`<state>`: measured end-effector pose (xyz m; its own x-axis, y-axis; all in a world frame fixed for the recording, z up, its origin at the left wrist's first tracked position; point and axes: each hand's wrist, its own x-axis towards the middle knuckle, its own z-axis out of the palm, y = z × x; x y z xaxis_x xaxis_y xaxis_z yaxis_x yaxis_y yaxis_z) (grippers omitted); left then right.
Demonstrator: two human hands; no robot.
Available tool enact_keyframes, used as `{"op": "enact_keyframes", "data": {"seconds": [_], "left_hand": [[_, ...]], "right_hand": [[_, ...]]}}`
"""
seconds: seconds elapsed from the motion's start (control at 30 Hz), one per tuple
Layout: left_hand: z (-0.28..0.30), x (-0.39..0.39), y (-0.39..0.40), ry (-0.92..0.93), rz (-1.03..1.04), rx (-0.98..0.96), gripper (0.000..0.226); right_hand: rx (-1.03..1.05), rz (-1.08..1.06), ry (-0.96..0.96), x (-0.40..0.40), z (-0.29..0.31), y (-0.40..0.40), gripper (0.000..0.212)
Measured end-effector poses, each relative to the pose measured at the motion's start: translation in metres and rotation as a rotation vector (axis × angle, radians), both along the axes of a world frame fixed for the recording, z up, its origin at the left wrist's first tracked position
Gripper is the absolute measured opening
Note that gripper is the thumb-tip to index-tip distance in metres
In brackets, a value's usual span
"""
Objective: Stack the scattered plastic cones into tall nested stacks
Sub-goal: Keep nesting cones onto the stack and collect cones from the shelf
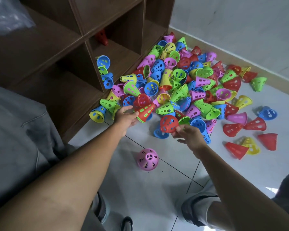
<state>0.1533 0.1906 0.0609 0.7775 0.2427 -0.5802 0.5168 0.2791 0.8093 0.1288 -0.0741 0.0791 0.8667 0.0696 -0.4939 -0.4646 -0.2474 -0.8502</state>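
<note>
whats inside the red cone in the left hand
A green cone is nested inside the red cone in the left hand; green shows through its holes and at its rim. Any deeper cones are hidden.

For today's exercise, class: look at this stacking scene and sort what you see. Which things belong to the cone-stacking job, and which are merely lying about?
Belongs to the job:
- left hand holding red perforated plastic cone
- right hand pinching second red plastic cone
- multicoloured pile of plastic cones
- lone pink plastic cone

Lying about:
- brown wooden shelf unit
- grey cushion
</note>
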Motion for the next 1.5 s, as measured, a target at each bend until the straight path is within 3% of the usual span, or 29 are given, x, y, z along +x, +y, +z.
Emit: {"op": "enact_keyframes", "data": {"seconds": [0.17,0.33,0.63,1.03,1.1,1.2,1.4,1.5], "left_hand": [[0.005,-0.007,0.008,0.026,-0.116,-0.138,0.045],[0.014,-0.01,0.015,0.033,-0.161,-0.216,0.043],[0.036,-0.014,0.013,0.011,-0.228,-0.319,0.028],[0.056,-0.042,0.033,0.047,-0.614,-0.53,0.012],[0.055,-0.047,0.038,0.064,-0.688,-0.551,0.022],[0.054,-0.054,0.041,0.088,-0.783,-0.5,0.039],[0.055,-0.062,0.039,0.158,-0.891,-0.429,0.043],[0.054,-0.064,0.035,0.215,-0.912,-0.364,0.027]], "right_hand": [[0.251,0.172,0.132,0.007,0.022,0.002,0.02],[0.361,0.414,0.335,0.008,0.039,0.003,0.034],[0.17,0.755,0.485,-0.009,0.054,0.018,0.015],[-0.069,0.734,0.483,-0.013,0.038,0.027,0.014],[-0.074,0.715,0.497,-0.014,0.037,0.028,0.015],[-0.064,0.68,0.509,-0.015,0.036,0.028,0.019],[-0.218,0.694,0.48,-0.021,0.031,0.028,0.031],[-0.31,0.626,0.385,-0.022,0.025,0.025,0.032]]}}
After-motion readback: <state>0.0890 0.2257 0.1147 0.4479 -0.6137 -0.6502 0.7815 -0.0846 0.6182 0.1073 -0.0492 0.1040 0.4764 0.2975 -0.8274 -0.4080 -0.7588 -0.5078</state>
